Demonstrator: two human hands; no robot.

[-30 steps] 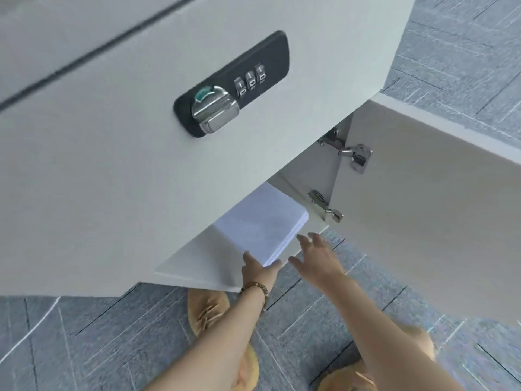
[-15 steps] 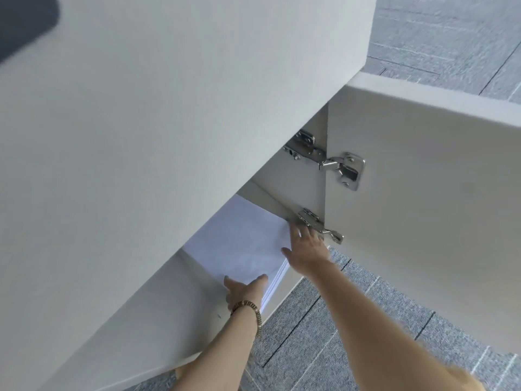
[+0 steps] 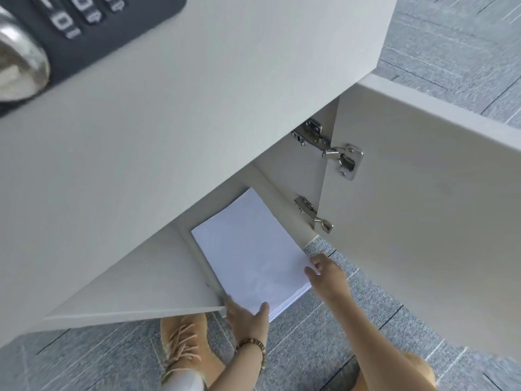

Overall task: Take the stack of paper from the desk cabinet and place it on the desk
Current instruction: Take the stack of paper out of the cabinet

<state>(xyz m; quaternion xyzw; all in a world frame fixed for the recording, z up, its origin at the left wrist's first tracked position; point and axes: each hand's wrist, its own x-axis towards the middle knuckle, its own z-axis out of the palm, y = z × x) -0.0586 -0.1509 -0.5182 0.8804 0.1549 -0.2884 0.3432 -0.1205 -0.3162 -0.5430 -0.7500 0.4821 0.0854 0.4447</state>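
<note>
Logging one stack of paper [image 3: 253, 249], half drawn out of the open desk cabinet [image 3: 296, 170], I note my left hand [image 3: 248, 317] gripping its near corner and right hand [image 3: 328, 280] its side edge, fingers closed on it; lift and placement on the table remain.

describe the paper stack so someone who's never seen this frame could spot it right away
Find the white cabinet's open door with its two metal hinges. Left of the lower hinge, on the compartment floor, lies the stack of paper, its near end gripped by the left hand and right hand. It is the only bright white, layered-edged thing among matte panels.
</note>
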